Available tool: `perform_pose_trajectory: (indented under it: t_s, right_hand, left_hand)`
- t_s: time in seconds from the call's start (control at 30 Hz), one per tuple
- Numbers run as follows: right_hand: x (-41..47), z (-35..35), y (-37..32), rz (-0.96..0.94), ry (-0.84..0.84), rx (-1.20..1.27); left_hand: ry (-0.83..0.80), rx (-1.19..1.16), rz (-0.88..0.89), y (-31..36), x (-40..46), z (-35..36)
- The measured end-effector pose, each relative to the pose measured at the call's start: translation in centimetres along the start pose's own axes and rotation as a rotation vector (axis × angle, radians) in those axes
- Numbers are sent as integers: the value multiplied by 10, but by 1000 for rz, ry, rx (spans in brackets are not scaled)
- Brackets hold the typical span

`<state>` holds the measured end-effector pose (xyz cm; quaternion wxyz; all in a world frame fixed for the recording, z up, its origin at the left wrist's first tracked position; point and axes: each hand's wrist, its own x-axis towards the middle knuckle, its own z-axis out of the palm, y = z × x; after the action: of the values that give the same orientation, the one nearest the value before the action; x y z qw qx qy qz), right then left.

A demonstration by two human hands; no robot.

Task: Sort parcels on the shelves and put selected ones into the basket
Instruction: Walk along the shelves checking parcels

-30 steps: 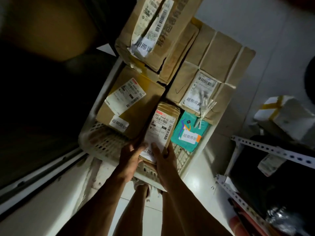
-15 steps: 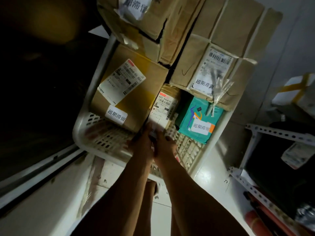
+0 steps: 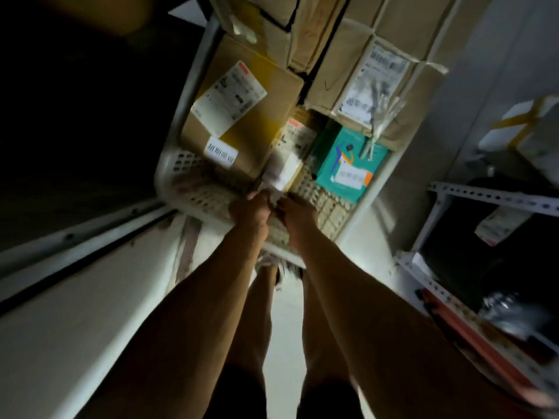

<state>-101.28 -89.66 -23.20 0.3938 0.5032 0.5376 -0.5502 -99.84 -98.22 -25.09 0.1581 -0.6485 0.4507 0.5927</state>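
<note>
basket (image 3: 178,189): white plastic, on the floor, packed with parcels.
big box (image 3: 242,116): cardboard, against the basket's left edge, loose label near its bottom corner.
left hand (image 3: 249,208): fingers curled at the near end of the small parcel; too blurry to confirm a real pinch.
small parcel (image 3: 289,155): wedged upright between the big box and the green one, label peeling.
right hand (image 3: 298,211): same deal, curled beside the left.
green parcel (image 3: 348,164): near the basket's right edge.
risk: the label might tear off if that's all they're pulling on.
</note>
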Motion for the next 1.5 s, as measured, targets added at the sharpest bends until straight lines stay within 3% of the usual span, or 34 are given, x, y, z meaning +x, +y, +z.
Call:
perform_pose_trajectory:
  t_s: [0.1,0.23,0.37,0.5,0.63,0.87,1.07,1.2,1.5]
  right_hand:
    - [-89,-22,-8,-101,48,-273]
    - [-209,-55,-31,-344,-19,-773]
    - [-297,-86,-40,-600,-221,-1382]
    - [-360,-77,-39,-650,-412,-1639]
    - [-425,-46,-7,-779,-583,-1895]
    - [-534,-26,120,-1033,-1098,-2239]
    - [-631,-61,258,-1155,-1577,-2403]
    - [-692,-99,344,-1185,-1884,-2414]
    - [-796,-199,501,-1261,-2340,-2352]
  left_hand:
    - [9,186,99,13,-82,-36]
    - [78,645,399,38,-205,-81]
    - [125,609,466,52,-321,-125]
    - [343,467,490,38,-395,-183]
    - [581,245,447,-20,-465,-246]
    - [895,-11,212,-164,-580,-324]
    - [1234,-255,31,-282,-689,-358]
    - [1387,-388,-63,-354,-755,-367]
    - [1677,-549,-250,-485,-867,-374]
